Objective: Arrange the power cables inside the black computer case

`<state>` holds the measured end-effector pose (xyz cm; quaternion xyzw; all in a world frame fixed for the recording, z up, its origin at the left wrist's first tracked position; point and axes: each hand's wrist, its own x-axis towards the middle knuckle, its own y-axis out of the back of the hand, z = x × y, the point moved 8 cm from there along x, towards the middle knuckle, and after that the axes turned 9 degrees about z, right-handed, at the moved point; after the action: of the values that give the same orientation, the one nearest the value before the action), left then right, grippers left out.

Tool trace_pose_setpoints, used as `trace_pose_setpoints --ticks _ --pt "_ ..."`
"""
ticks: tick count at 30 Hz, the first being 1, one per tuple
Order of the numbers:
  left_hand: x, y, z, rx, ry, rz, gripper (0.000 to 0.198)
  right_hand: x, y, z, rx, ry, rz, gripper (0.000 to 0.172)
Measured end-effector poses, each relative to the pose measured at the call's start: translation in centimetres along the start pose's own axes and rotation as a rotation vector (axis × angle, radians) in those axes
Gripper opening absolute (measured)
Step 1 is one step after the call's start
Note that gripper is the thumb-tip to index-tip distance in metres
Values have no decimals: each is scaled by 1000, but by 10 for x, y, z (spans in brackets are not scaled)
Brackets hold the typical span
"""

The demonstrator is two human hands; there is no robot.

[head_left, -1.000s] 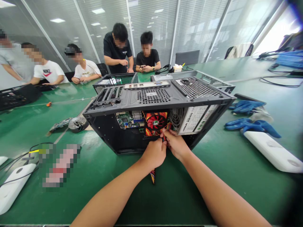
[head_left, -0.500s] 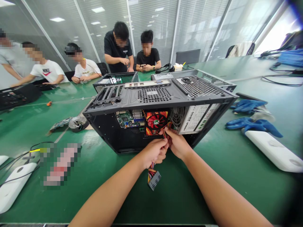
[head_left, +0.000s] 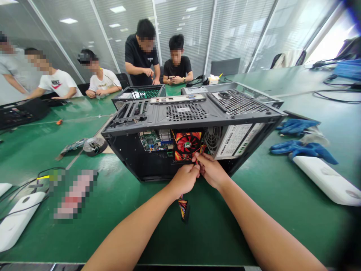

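A black computer case [head_left: 124, 160] stands on the table with its open side facing me. Inside show a green motherboard [head_left: 152, 141], a red and yellow graphics card [head_left: 187, 146] with a fan, and a power supply [head_left: 239, 141] with a white label. Just in front of the card, my left hand [head_left: 186, 178] is closed round a bundle of multicoloured power cables [head_left: 182, 205]; their dark connector [head_left: 185, 215] hangs below it. My right hand [head_left: 211, 169] pinches the same cables close to the power supply. Both hands touch, and the fingers partly hide the wires.
Blue gloves [head_left: 304, 148] and a white device [head_left: 324, 180] lie to the right. On the left are another white device [head_left: 24, 216], loose black cables and a metal part [head_left: 94, 146]. More cases stand behind mine. Several people are across the green table [head_left: 222, 233].
The hanging connector has turned edge-on and swung slightly right. My left hand has shifted a little, its fingers still closed on the cables. The view has moved slightly.
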<state>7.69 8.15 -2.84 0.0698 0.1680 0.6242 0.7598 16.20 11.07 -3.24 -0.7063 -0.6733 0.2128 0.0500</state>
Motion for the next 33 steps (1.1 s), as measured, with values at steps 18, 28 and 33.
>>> trace_pose_setpoints --ticks 18,28,33 --pt "1 -10 -13 -125 148 -144 36 1 1 4 -29 27 17 39" --pt "1 12 14 470 -288 211 29 4 7 4 -47 61 90 44" --pt "2 12 13 494 -294 217 28 3 5 2 -40 57 98 44"
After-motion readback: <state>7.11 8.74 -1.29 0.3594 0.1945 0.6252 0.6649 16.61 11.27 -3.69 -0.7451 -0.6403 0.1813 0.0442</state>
